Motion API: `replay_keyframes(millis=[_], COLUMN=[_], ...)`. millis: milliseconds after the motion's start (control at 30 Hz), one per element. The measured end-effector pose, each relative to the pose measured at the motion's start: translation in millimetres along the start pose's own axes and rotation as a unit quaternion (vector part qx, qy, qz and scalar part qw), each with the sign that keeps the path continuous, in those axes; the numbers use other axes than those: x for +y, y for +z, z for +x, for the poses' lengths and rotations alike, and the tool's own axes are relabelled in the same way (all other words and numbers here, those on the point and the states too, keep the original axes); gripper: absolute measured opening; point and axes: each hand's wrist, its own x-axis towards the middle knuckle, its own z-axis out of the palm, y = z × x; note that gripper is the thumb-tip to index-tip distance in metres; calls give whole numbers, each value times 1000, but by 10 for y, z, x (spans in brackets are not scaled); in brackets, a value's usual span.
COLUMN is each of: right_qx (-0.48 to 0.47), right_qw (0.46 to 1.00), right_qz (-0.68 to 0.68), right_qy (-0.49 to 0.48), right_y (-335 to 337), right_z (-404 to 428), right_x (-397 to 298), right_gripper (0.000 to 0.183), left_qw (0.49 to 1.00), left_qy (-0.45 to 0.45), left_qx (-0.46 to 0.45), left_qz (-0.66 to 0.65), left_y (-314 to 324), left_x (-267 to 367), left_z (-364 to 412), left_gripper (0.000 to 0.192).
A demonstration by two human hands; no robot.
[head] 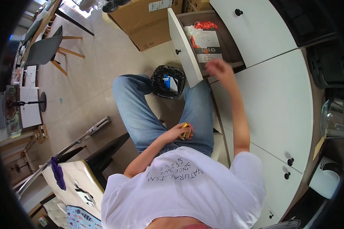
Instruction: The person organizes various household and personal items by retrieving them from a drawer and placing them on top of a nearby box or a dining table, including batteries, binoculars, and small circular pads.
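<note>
My left hand rests in my lap, closed around several yellow cylindrical items that look like batteries. My right hand, blurred, is over the near end of an open drawer; whether its fingers hold anything cannot be made out. Inside the drawer lie a red crinkled packet, white crumpled material, a white printed sheet or box and, nearer my right hand, a black and white printed item with a small orange thing on it.
Between my knees and the drawer front stands a bin with a black bag, holding a blue and white packet. A cardboard box is beyond it. White cabinet doors are on the right; a marble-look table is at lower left.
</note>
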Motion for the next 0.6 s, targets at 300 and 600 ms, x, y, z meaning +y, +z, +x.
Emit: replay_keyframes(millis=[300,600], right_qx=[-127,-235], right_qw=[816,847], right_qz=[-539,-447], right_qy=[166,164], right_y=[-333,-247], right_z=[1503,1593], right_x=[1659,1463], right_gripper=[95,19], left_qw=[905,919], left_qy=[65,68], left_qx=[-31,22], left_qz=[420,387], left_y=[185,47], left_x=[13,137], left_z=[86,171], left_gripper=[21,24])
